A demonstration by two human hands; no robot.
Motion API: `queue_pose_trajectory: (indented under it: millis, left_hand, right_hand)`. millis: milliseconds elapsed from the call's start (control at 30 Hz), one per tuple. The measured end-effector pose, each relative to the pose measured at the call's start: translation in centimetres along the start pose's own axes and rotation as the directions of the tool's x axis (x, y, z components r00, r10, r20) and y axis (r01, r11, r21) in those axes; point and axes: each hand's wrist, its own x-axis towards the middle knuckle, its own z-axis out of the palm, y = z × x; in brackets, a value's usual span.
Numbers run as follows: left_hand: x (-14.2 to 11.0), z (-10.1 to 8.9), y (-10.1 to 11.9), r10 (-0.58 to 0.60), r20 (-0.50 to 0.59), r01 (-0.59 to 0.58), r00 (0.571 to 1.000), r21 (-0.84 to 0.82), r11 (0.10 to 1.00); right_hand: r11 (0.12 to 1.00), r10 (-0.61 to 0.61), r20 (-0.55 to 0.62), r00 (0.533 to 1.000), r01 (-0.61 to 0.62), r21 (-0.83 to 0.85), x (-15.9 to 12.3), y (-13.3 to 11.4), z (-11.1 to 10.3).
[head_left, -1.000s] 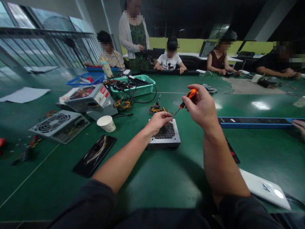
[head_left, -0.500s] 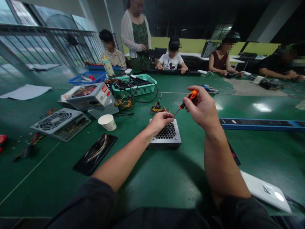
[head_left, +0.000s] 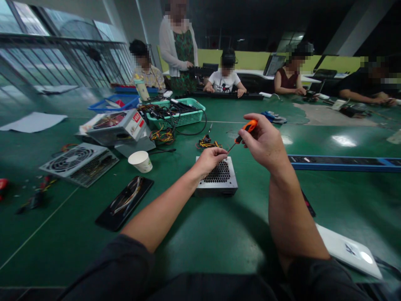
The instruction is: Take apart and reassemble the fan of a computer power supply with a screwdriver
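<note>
A computer power supply (head_left: pixel 232 173) in a grey metal case lies on the green table, its honeycomb vent facing up. My right hand (head_left: pixel 266 142) is closed around the orange-and-black handle of a screwdriver (head_left: pixel 249 126), held tilted above the far side of the case. The shaft slants down to the left, and its tip meets the fingertips of my left hand (head_left: pixel 210 161). Those fingertips are pinched together over the case's far edge; whatever is between them is too small to make out. Yellow and black cables (head_left: pixel 209 143) lie behind the case.
Left of my arm are a paper cup (head_left: pixel 140 161), a black tray of wires (head_left: pixel 125 202) and more power supplies (head_left: pixel 79 161). A green basket (head_left: pixel 191 118) of cables stands behind. To the right lie a blue-edged strip (head_left: pixel 344 164) and a white device (head_left: pixel 349 251). Several people sit across the table.
The screwdriver and my right hand have shifted very slightly left, along with a small shift of the whole view. My left hand keeps its pinch at the case's far edge.
</note>
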Motion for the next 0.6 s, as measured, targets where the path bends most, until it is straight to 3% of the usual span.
queue_pose_trajectory:
  millis: [300, 600]
  left_hand:
    - [0.4, -0.3, -0.8, 0.093, -0.007, -0.092, 0.996, 0.132, 0.987]
    - [0.6, -0.9, -0.8, 0.201, 0.028, -0.193, 0.979, 0.438, 0.878]
  right_hand:
    - [0.999, -0.002, 0.137, 0.991, -0.005, 0.046, -0.2, -0.8, -0.7]
    - [0.997, -0.064, 0.105, 0.992, 0.067, -0.027, -0.3, -1.4, 0.8]
